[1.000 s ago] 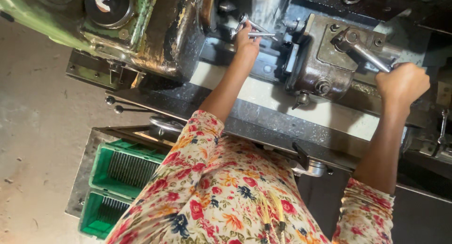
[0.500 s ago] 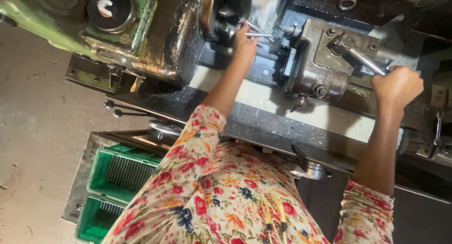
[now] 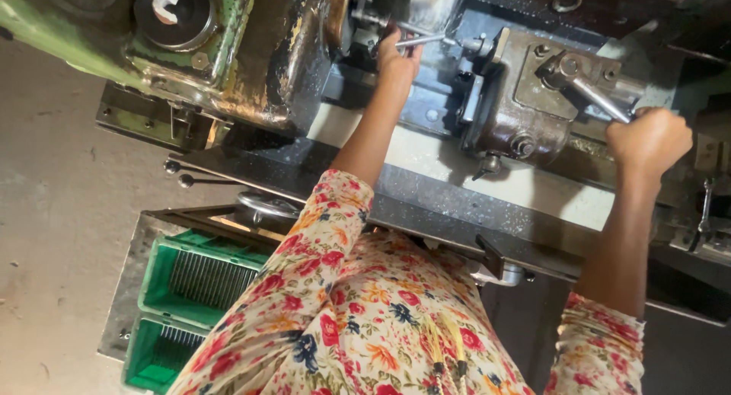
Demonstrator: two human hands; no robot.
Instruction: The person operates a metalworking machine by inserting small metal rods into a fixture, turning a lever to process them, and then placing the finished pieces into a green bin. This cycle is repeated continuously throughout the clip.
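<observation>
left hand point(image 3: 397, 56) reached deeper toward chuck point(image 3: 339, 14), right hand point(image 3: 649, 140) still gripping lever point(image 3: 590, 90)

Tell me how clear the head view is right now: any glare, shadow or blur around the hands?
Head view: sharp overall; left hand at the metal rod is partly in shadow, fingers hard to separate; right hand on the lever handle is evenly lit; mild glare on the oily green machine housing; picture is tilted.

Her left hand point(image 3: 396, 56) pinches a thin metal rod point(image 3: 419, 40) at the lathe's chuck point(image 3: 339, 14); her right hand point(image 3: 649, 140) grips the steel lever point(image 3: 598, 98).
</observation>
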